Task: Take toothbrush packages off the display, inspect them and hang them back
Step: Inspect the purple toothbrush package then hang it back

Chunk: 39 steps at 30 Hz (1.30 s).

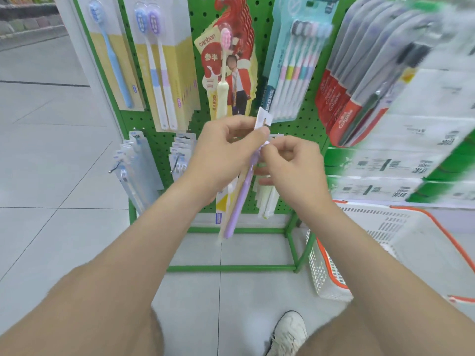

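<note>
Left hand pinches the top card of the purple toothbrush package; right hand pinches just below. The package dangles beneath both grips and could slip. On the green pegboard display behind, its hook is hidden, so rehanging may miss.

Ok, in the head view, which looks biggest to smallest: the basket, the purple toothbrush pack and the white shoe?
1. basket: largest, though cropped.
2. purple toothbrush pack: long but thin.
3. white shoe: partly cropped; pack and shoe look close, so that order is unsure.
</note>
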Available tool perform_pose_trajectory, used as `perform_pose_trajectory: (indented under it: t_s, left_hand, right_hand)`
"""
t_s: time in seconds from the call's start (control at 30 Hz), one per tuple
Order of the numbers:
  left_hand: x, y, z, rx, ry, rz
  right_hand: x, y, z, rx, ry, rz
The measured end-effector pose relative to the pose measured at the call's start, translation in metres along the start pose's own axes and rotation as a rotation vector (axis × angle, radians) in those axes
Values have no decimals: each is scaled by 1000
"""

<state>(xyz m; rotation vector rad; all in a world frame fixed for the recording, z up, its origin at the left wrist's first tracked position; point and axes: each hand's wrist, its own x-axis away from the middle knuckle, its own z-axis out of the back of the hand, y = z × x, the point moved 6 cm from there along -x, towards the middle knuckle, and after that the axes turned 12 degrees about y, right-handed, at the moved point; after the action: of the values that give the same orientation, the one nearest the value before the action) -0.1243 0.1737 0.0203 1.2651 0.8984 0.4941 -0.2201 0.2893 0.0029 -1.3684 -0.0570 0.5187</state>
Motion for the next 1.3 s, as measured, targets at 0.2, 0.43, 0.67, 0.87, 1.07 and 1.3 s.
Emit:
perform_pose_trajectory:
  t_s: [0.2, 0.43, 0.67, 0.87, 1.07, 1.3]
  left_hand:
    - [1, 6, -8, -12, -122, 62]
    - [9, -2, -9, -49, -423, 264]
    - [0, -7, 6, -52, -389, 250]
    - [-10, -16, 24, 18, -181, 295]
    - [-12, -12, 34, -180, -147, 243]
    - [-13, -15, 36, -160, -169, 280]
  right_hand:
    - [-5, -11, 15, -2, 57, 59]
    - [-2, -7, 19, -43, 107, -20]
    - [-4, -5, 16, -186, 176, -156]
    - [-3, 0, -1, -343, 46, -269]
    - [0, -6, -1, -533, 170, -229]
    - [2, -13, -8, -711, -107, -296]
